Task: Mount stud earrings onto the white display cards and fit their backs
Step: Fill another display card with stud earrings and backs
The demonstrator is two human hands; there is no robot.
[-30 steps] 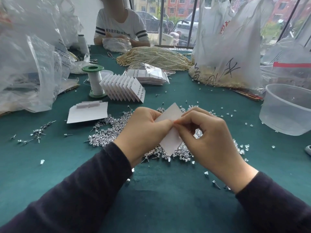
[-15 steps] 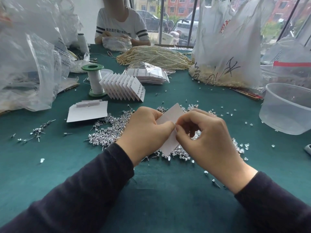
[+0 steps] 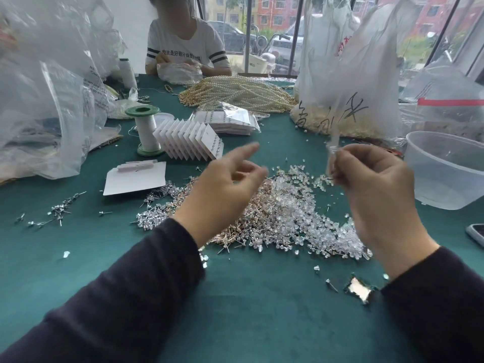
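a worker's right hand (image 3: 372,184) pinches a blurred white display card (image 3: 332,158) at its fingertips (image 3: 351,159); the left hand (image 3: 230,187), fingers loose, hovers above the stud pile (image 3: 275,213). steadying the card first looks wise.

Stud pile (image 3: 275,221) at table (image 3: 262,323) centre. Behind it, row of cards (image 3: 188,140); spool (image 3: 146,129) just left of row. Loose card (image 3: 135,180) left of pile. Tub (image 3: 445,174) at right. Pearl strands (image 3: 235,93) far back.

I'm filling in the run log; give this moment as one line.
left hand: empty, fingers loose, over stud pile | right hand: pinches white card, edge-on, blurred
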